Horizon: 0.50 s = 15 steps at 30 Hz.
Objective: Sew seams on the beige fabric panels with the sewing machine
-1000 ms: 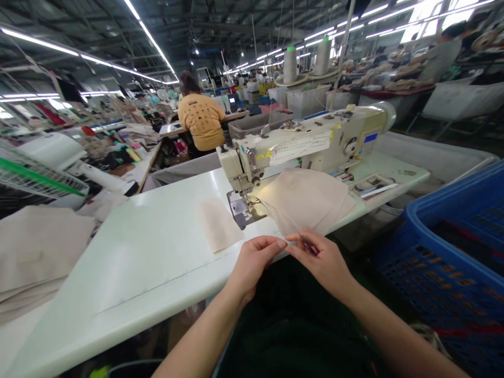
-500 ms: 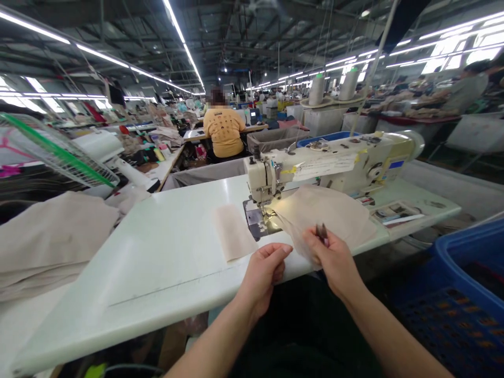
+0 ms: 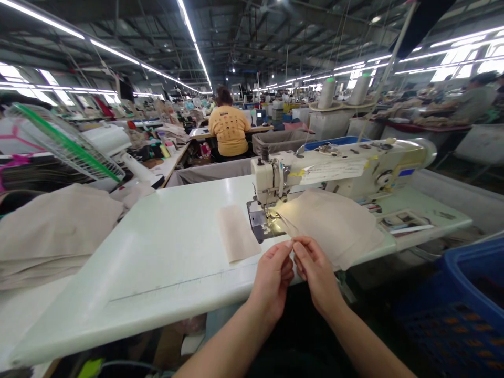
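My left hand [image 3: 274, 273] and my right hand [image 3: 315, 265] meet fingertip to fingertip at the table's front edge, both closed in a pinch. What they pinch is too small to make out. Just beyond them, a large beige cloth [image 3: 334, 223] spreads to the right of the needle, one corner near the presser foot of the sewing machine [image 3: 271, 184]. A small beige fabric piece [image 3: 238, 233] lies flat on the pale green table [image 3: 181, 236], left of the metal needle plate [image 3: 262, 220].
Stacked beige cloth [image 3: 59, 226] sits at the left beside a green-rimmed fan [image 3: 66, 142]. A blue basket [image 3: 452, 294] stands at the right. A small tray [image 3: 403, 221] lies under the machine's right end. A person in yellow [image 3: 229, 128] sits ahead.
My right hand has moved left, off the large cloth, to meet my left hand. The dark-tipped tool seen in it is no longer visible. The view has shifted slightly.
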{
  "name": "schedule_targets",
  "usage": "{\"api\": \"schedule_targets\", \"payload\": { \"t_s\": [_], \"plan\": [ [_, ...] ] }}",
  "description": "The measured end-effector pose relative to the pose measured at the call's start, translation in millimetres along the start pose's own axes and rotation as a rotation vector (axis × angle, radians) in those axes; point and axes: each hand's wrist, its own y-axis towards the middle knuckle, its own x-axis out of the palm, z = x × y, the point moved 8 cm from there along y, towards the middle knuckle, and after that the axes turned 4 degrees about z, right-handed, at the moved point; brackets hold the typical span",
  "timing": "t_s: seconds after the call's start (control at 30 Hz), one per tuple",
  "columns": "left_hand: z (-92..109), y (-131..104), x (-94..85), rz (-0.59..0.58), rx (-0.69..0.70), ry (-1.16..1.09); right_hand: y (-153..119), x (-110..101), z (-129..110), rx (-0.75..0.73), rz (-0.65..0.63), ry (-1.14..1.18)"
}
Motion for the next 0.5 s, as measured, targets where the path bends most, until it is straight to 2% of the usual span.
{"api": "schedule_targets", "payload": {
  "t_s": [0.27, 0.4, 0.5],
  "plan": [
    [-11, -1, 3.4, 0.021, -0.034, -0.009, 1, -5, 4, 0.007, 0.057, 0.012],
    [-14, -1, -1.4, 0.044, -0.025, 0.033, 2, -7, 1, 0.011, 0.105, 0.032],
    [4, -5, -13.8, 0.107, 0.107, 0.266, 10, -16, -6, -0.004, 0.137, -0.006]
  ]
}}
